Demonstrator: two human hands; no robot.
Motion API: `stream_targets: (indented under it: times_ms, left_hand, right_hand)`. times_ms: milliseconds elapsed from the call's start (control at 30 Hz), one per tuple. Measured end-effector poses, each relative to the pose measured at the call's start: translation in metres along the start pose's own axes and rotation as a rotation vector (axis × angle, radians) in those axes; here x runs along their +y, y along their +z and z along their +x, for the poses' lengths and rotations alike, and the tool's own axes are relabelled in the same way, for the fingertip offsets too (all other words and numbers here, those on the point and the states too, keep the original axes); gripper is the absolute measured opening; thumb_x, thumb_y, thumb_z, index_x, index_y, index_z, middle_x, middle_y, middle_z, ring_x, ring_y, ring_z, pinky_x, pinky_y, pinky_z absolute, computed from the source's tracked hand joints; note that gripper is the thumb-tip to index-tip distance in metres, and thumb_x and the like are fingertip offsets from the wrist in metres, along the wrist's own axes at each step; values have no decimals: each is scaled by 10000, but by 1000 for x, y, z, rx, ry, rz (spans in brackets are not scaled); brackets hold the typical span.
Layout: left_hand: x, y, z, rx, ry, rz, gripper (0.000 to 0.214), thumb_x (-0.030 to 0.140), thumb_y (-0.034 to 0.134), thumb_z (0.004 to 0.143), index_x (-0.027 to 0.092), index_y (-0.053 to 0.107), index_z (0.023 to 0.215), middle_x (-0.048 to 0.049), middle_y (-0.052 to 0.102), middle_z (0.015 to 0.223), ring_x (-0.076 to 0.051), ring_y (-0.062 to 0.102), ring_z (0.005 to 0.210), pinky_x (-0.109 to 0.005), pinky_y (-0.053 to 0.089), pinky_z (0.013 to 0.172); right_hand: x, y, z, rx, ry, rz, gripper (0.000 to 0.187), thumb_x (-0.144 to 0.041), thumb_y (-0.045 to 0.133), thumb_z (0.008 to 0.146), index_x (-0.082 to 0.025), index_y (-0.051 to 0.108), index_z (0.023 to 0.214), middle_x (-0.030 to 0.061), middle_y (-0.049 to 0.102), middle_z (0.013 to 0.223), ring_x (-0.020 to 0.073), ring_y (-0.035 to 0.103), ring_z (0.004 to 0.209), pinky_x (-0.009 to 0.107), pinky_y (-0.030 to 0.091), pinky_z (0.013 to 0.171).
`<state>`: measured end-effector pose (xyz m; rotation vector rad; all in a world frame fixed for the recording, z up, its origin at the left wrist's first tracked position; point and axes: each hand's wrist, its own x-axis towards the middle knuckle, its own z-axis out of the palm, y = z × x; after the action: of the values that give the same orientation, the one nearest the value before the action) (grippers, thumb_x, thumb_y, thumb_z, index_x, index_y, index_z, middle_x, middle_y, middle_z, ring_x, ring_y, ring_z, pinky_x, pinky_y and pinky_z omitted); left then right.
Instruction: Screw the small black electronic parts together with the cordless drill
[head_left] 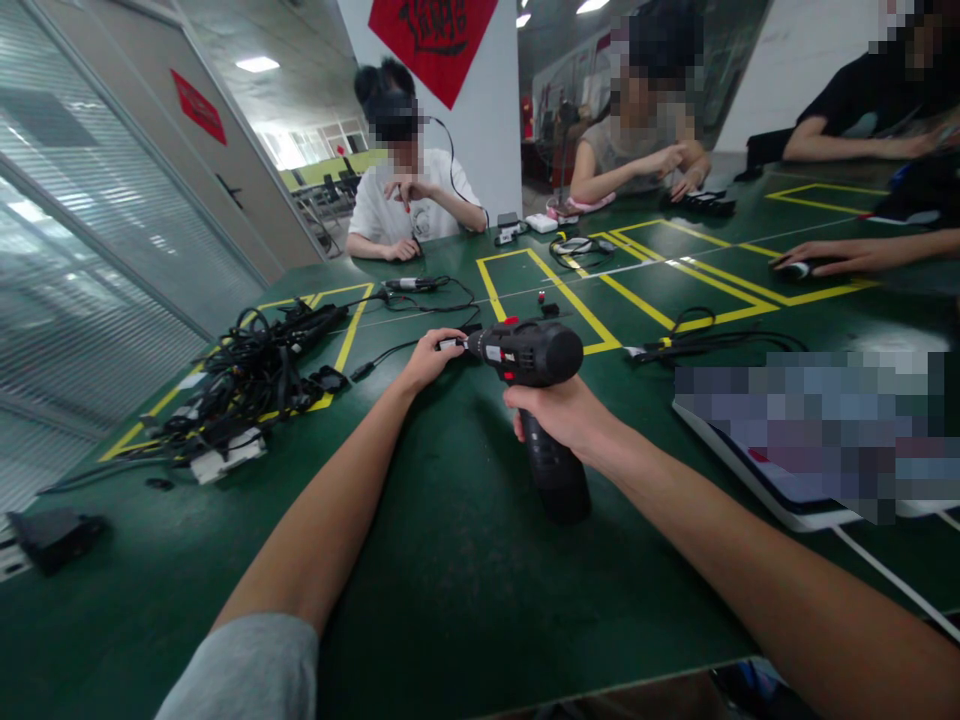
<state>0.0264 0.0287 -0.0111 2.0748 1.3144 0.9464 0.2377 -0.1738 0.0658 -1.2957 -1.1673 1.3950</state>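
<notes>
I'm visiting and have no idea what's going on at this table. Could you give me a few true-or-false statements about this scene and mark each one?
1. The right hand is wrapped around the grip of a black cordless drill. True.
2. The left hand is lying flat on the table, away from the drill. False: the left hand is up at the drill's front end.
3. The green tabletop is marked with yellow tape. True.
4. Nobody else is sitting at the table. False: a person in a white T-shirt sits across it, among others.
</notes>
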Motion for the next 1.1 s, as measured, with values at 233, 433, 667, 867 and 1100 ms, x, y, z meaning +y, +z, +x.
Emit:
stream_targets:
  times_ms: [233,433,667,867,1100]
  left_hand:
    - [-1,0,1,0,14,3,373,348,644,719,217,721,1059,-41,668,1163,-231,583,1038,-379,439,1017]
    - [0,0,1,0,8,15,381,345,651,711,218,720,1064,-43,673,1161,-236,584,1035,-387,438,1017]
    - [1,-1,0,-10,39,30,399,371,645,729,216,714,1090,-47,671,1158,-233,581,1055,-382,437,1020]
    - [5,-1,-2,1,26,38,396,366,639,737,209,716,1093,-55,669,1171,-243,581,1078,-388,432,1034]
    - [8,-1,-5,19,53,38,363,354,594,769,200,728,1069,-61,684,1152,-257,577,1112,-402,415,1061]
  right_hand:
    - [-3,1,-2,0,9,-12,99,-131,602,675,-182,546,612,24,559,463,152,537,413,270,409,438]
    - [-2,1,-1,9,1,-5,100,-135,602,677,-188,542,617,21,555,460,156,537,415,274,410,441]
    - [-1,1,-1,4,-9,-6,108,-136,600,674,-191,538,604,22,556,455,151,530,406,272,403,435]
    - [0,1,-1,8,-9,21,110,-132,603,675,-190,538,608,22,556,451,152,528,397,276,404,434]
    - [0,1,-1,14,1,-3,70,-159,620,673,-180,565,636,31,569,456,154,534,399,276,416,437]
